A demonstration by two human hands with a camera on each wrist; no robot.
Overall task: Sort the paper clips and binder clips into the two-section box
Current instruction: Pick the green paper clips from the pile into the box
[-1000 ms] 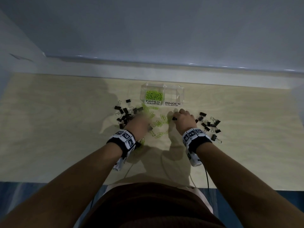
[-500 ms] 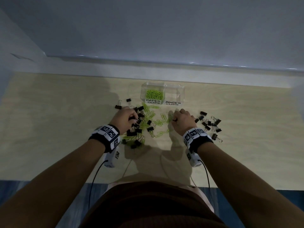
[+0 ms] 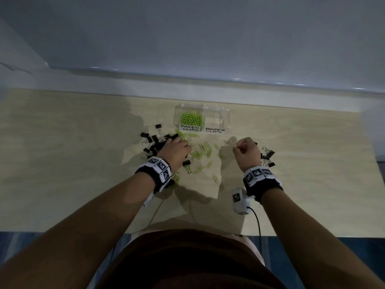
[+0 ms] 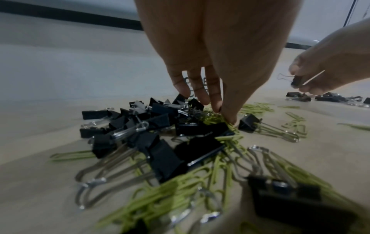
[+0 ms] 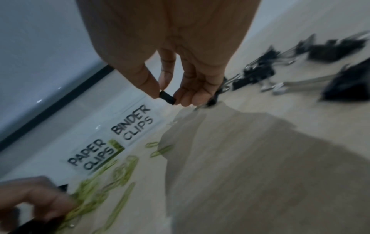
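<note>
The clear two-section box (image 3: 226, 119) stands at the back; its PAPER CLIPS side holds green paper clips (image 3: 191, 119), while the BINDER CLIPS side (image 3: 216, 122) looks empty. My left hand (image 3: 177, 150) reaches down at the edge of a mixed pile, its fingertips (image 4: 230, 117) pinched together on green paper clips (image 4: 212, 118) beside black binder clips (image 4: 160, 110). My right hand (image 3: 245, 151) is raised off the table in front of the box. Its thumb and fingers pinch a black binder clip (image 5: 167, 97), also seen from the left wrist (image 4: 298, 81).
More binder clips (image 3: 267, 157) lie right of the right hand. Loose green paper clips (image 3: 203, 152) are scattered between the hands. A wall ledge (image 3: 208, 86) runs behind the wooden table (image 3: 73, 142). A wrist camera cable (image 3: 258, 222) trails off the front edge.
The right hand has risen off the table and shifted right with a binder clip pinched. The left hand went to the left pile and now pinches at the green clips.
</note>
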